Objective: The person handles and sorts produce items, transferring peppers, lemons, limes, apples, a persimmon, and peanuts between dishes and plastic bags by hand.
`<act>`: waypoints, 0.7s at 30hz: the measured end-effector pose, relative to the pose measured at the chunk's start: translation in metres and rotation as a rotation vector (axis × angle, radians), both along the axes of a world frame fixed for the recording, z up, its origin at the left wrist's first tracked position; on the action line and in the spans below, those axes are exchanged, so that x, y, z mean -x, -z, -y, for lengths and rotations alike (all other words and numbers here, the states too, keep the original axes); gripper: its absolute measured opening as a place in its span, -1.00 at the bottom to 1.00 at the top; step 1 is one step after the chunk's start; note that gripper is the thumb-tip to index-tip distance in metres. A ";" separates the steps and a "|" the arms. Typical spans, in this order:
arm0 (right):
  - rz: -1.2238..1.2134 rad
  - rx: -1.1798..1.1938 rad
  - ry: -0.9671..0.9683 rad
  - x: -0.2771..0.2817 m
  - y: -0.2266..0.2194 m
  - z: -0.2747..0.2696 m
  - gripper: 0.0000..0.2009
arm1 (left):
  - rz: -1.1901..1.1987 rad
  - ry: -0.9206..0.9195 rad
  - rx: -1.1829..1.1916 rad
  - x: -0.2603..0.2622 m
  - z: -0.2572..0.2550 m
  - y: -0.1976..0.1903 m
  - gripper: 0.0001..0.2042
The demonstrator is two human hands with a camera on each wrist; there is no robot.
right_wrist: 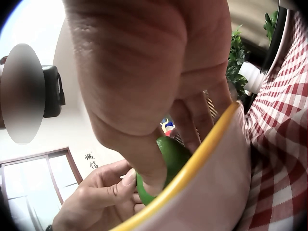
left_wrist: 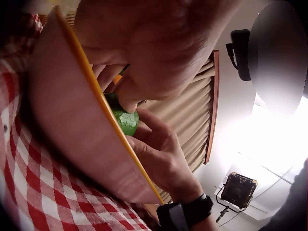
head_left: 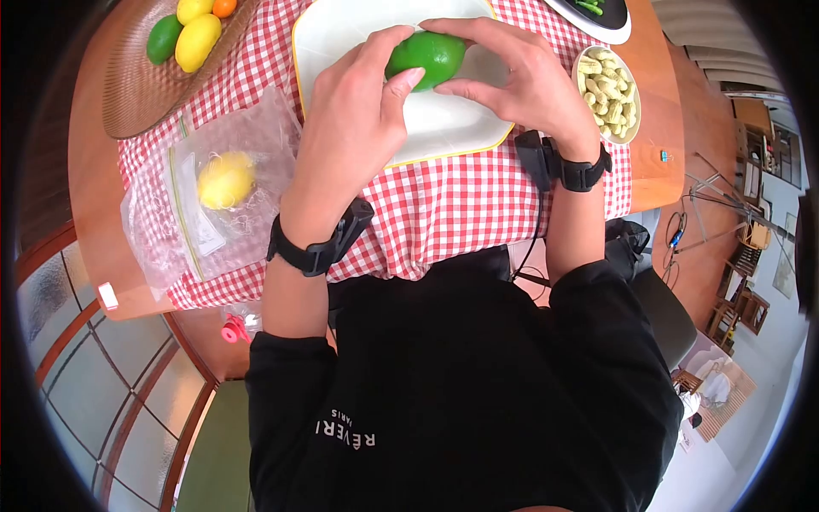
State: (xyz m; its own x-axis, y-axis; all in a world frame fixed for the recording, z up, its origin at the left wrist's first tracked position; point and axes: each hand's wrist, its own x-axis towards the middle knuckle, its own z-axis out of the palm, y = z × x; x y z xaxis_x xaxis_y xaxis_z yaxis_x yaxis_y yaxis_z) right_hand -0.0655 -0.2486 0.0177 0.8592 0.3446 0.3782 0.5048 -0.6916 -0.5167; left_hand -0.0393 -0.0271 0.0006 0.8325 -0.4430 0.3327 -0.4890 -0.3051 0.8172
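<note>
A green, lemon-shaped fruit [head_left: 437,58] is held between both hands over a white plate with a yellow rim [head_left: 444,130]. In the head view, the left hand [head_left: 357,107] grips its left side with thumb and fingers, and the right hand [head_left: 531,78] pinches its right end. The left wrist view shows the green fruit [left_wrist: 127,122] behind the yellow rim [left_wrist: 103,106], with the right hand [left_wrist: 161,154] around its far end. From the right wrist, the fruit [right_wrist: 174,156] appears between the right thumb and fingers, the left hand [right_wrist: 98,197] touching it too.
A clear zip bag [head_left: 192,230] with a yellow lemon [head_left: 226,180] lies left on the checked cloth [head_left: 452,209]. A brown oval tray [head_left: 128,102] with fruits stands back left. A bowl of peanuts [head_left: 607,96] sits right, below a dish with green pieces [head_left: 590,7].
</note>
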 end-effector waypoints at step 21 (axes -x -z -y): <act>0.076 -0.144 0.103 0.006 -0.002 0.006 -0.38 | 0.335 -0.042 0.487 -0.004 -0.007 -0.009 -0.81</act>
State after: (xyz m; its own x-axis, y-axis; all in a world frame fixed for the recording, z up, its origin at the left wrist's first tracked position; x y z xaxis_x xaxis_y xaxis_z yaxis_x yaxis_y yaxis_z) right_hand -0.0713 -0.2547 0.0192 0.8540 0.1942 0.4827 0.4769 -0.6631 -0.5769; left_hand -0.0350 -0.0202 0.0096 0.6602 -0.1425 0.7374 -0.7404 0.0416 0.6709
